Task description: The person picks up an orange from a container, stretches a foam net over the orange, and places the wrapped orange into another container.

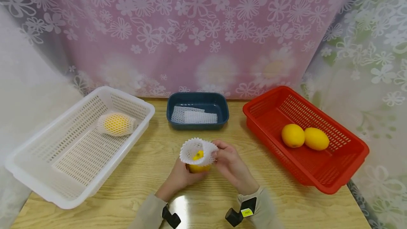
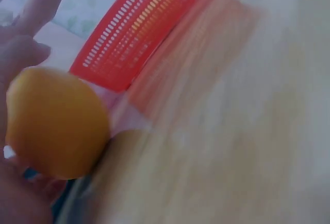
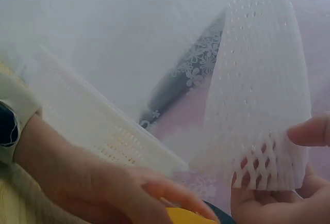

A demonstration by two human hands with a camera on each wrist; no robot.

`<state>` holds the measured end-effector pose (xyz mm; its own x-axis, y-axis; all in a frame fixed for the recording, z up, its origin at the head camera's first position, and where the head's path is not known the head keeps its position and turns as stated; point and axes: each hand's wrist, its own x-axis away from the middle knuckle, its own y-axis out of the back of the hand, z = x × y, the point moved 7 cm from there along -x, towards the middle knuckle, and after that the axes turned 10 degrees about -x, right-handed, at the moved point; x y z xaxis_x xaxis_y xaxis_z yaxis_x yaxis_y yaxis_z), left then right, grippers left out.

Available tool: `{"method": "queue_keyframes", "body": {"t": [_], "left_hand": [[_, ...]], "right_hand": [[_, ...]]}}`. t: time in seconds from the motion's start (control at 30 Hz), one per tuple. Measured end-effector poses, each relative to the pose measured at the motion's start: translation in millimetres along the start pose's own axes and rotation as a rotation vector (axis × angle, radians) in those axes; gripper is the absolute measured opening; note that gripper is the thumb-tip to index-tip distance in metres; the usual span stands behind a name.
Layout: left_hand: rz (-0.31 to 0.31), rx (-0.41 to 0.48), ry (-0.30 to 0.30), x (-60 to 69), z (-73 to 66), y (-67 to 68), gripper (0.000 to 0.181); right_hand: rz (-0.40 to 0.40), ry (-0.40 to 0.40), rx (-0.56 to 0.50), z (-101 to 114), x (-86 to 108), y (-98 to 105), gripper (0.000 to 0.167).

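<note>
My left hand (image 1: 182,178) grips a yellow lemon (image 1: 199,169) low over the table; its round orange-yellow body (image 2: 59,123) fills the left of the left wrist view. My right hand (image 1: 234,168) holds a white foam net sleeve (image 1: 189,147) by its edge, thumb on one side and fingers on the other. Open-mouthed, the sleeve (image 3: 258,84) stands just over the lemon in the head view, where the lemon's tip shows through it. How far the lemon sits inside the sleeve, I cannot tell.
On the left, a white basket (image 1: 74,199) contains a netted yellow fruit (image 1: 116,124). A dark blue tray (image 1: 198,126) with flat foam sleeves (image 1: 201,117) stands at the back. Two bare yellow fruits (image 1: 293,135) lie in the red basket (image 1: 270,144) on the right.
</note>
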<state>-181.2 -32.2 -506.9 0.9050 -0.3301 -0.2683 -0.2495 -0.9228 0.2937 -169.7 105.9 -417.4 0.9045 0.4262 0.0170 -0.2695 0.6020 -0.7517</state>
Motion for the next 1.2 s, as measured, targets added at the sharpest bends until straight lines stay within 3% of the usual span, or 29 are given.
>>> {"method": "queue_keyframes", "body": {"t": [0.1, 0.17, 0.27, 0.37, 0.47, 0.6, 0.7, 0.77, 0.83, 0.93, 1.07, 1.2], "left_hand": [[0.033, 0.017, -0.100, -1.8, -14.6, 9.0, 0.088], [0.023, -0.014, -0.177, -2.1, -28.8, 17.0, 0.082], [-0.086, -0.091, -0.290, -1.3, -54.5, 32.3, 0.057], [-0.183, -0.059, -0.331, -1.1, -76.6, 43.7, 0.038], [-0.148, 0.051, -0.248, -2.2, -88.6, 45.5, 0.031], [0.024, 0.215, -0.012, -1.5, -91.4, 36.3, 0.030], [0.124, 0.398, 0.125, -1.0, -91.6, 28.4, 0.035], [0.161, 0.547, 0.181, -2.0, -91.9, 24.6, 0.033], [0.180, 0.669, 0.214, -2.8, -91.9, 22.8, 0.028], [0.205, 0.757, 0.228, -2.6, -91.2, 22.5, 0.028], [0.202, 0.848, 0.185, -3.1, -92.6, 25.9, 0.033], [0.154, 1.054, 0.147, -5.0, -94.5, 32.3, 0.034]], "right_hand": [[0.009, -0.003, -0.023, -1.7, -0.1, -1.2, 0.036], [0.014, -0.001, -0.036, -2.2, 0.0, -2.5, 0.036], [0.030, 0.009, -0.041, -1.7, -0.1, -6.1, 0.036], [0.035, 0.022, -0.038, -0.9, -0.3, -9.3, 0.037], [0.040, 0.041, -0.001, -0.4, -1.1, -12.2, 0.039], [0.065, 0.081, 0.100, 0.6, -2.0, -16.5, 0.043], [0.074, 0.107, 0.169, 1.1, -2.6, -18.3, 0.042], [0.076, 0.117, 0.197, 1.1, -2.9, -18.6, 0.041], [0.088, 0.125, 0.204, 0.9, -3.3, -18.7, 0.038], [0.123, 0.134, 0.193, 0.2, -3.6, -19.6, 0.036], [0.144, 0.117, 0.187, -2.6, -4.5, -19.6, 0.036], [0.107, 0.014, 0.203, -9.0, -5.4, -16.6, 0.040]]}}
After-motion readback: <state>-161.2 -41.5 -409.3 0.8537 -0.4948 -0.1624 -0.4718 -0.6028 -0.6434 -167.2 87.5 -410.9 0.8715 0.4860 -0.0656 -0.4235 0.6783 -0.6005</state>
